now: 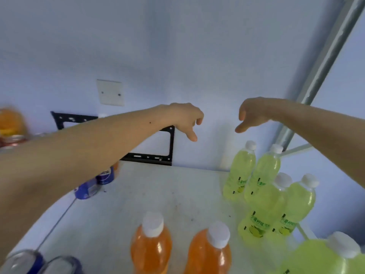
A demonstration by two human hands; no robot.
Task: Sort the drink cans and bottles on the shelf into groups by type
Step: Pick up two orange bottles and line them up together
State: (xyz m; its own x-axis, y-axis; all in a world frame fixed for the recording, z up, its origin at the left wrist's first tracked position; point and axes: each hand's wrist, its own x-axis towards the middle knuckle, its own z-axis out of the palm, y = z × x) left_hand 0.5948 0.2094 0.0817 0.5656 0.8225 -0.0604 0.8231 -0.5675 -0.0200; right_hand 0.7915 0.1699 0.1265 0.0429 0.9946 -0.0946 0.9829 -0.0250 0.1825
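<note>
above the shelf (177, 194) i log left hand (185, 119) and right hand (250, 113), apart, fingers loose, holding nothing; green bottles (258, 186) right, orange bottles (177, 250) front, blue cans (94, 184) left.

two bare forearms, no sleeves, small mole

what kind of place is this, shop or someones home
Hard to say; probably a storage or stock room rather than a shop floor. Drinks stand on a plain white shelf held by a bare metal upright, against a blank wall with a blanked switch plate.
</note>
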